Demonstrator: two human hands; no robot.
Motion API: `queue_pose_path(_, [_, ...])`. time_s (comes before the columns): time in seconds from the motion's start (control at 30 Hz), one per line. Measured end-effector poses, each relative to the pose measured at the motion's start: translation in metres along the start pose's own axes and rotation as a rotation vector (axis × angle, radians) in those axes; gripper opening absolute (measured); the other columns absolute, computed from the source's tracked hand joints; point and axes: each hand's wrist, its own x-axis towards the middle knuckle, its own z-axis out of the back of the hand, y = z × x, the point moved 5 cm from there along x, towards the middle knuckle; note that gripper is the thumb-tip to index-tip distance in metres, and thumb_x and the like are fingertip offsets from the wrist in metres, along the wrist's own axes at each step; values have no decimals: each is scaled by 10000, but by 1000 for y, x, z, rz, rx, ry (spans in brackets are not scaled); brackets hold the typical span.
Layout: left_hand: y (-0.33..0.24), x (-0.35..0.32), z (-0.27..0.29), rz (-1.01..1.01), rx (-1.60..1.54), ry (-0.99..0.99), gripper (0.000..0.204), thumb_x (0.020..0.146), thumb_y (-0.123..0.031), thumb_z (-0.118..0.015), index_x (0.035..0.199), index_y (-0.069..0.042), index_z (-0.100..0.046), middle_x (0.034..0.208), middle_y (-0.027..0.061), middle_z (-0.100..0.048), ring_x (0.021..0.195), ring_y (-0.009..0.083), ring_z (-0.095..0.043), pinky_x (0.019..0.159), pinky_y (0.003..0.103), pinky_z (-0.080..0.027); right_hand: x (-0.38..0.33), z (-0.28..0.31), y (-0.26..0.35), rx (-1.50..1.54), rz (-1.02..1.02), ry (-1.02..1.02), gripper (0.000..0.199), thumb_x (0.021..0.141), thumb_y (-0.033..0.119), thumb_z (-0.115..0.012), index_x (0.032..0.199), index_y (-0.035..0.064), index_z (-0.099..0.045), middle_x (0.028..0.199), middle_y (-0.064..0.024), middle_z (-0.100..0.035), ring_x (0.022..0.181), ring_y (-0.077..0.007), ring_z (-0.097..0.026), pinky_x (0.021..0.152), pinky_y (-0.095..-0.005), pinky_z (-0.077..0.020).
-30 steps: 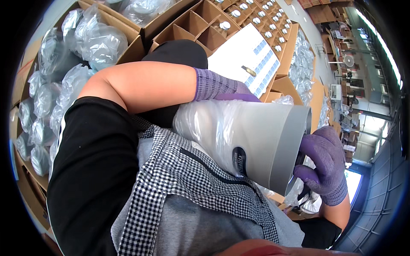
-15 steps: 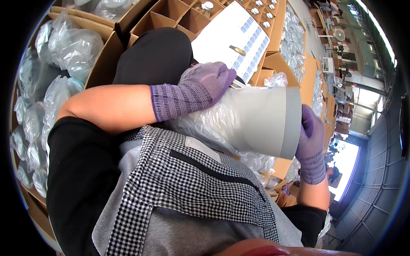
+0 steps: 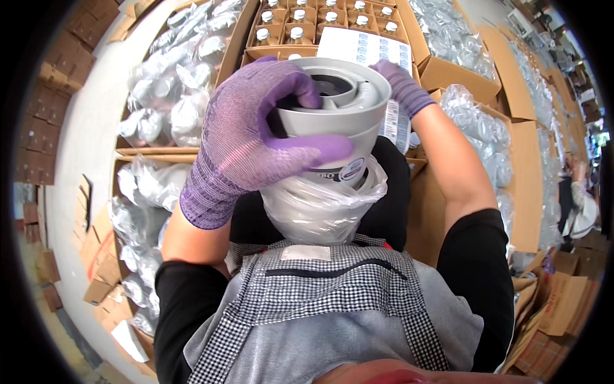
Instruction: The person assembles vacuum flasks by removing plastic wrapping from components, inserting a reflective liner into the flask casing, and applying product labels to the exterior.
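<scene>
1. Right now we are holding a grey plastic cylinder (image 3: 332, 109) upright against our chest, just above the checked apron (image 3: 332, 288), with both gloved hands.
2. We are wrapping our left hand (image 3: 256, 134) over the cylinder's near left side: the thumb (image 3: 313, 148) is lying flat across the front wall, and the curled fingers (image 3: 291, 80) are hooking over the top rim, so this hand is closed on the part.
3. We are keeping our right hand (image 3: 400, 83) at the far right edge of the rim; its fingers are touching the rim there, mostly hidden behind the part, so we cannot tell how tightly they are curling.
4. We are seeing the cylinder end-on: its long axis is running up toward the camera and down toward our lap, the open stepped top is facing up at us, and the upper end is tilting slightly away from our body.
5. We are leaving its lower part sitting in a clear plastic bag (image 3: 320, 205), which is bunching around the base between our forearms.
6. We are working beside open cardboard boxes: a divided one with white-capped bottles (image 3: 300, 29) straight ahead, one full of bagged parts (image 3: 173, 109) to our left, and more bagged parts (image 3: 480, 128) to our right.
</scene>
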Motion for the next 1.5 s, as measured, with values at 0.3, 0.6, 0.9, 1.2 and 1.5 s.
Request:
queue_pose_path(0.3, [24, 13, -9, 38, -54, -86, 278, 775, -270, -712, 870, -26, -619, 903, 78, -644, 961, 242, -625, 1133, 483, -338, -19, -37, 3, 198, 243, -270, 225, 968, 187, -542, 1092, 39, -657, 1080, -106, -682, 972, -277, -653, 882, -371, -518])
queue_pose_path(0.6, [33, 5, -14, 28, -112, -70, 235, 887, -187, -637, 1003, 16, -657, 1024, 111, -681, 1024, 219, -619, 947, 357, -460, -224, 31, 75, 808, 663, -360, 184, 978, 164, -603, 1037, -9, -632, 833, -123, -634, 757, -213, -644, 706, -327, -517])
queue_pose_path(0.9, [17, -3, -13, 62, -28, -95, 236, 910, -178, -627, 1027, 22, -673, 1035, 95, -688, 966, 171, -616, 906, 314, -469, -261, 44, 105, 880, 548, -280, 234, 953, 235, -658, 966, 2, -667, 779, -126, -641, 695, -216, -658, 630, -345, -516])
queue_pose_path(1.2, [9, -8, -14, 16, -57, -100, 203, 883, -152, -657, 990, 21, -664, 1026, 87, -681, 944, 164, -623, 899, 315, -489, -253, 49, 94, 809, 289, -218, 420, 818, 384, -836, 989, 41, -664, 815, -70, -668, 694, -165, -661, 629, -304, -542])
queue_pose_path(1.5, [11, -12, -10, 10, -52, -121, 209, 882, -159, -660, 990, 20, -668, 1023, 84, -681, 963, 163, -624, 909, 312, -484, -267, 33, 95, 908, 454, -571, 199, 966, 199, -639, 959, 1, -647, 816, -112, -654, 689, -214, -645, 651, -346, -534])
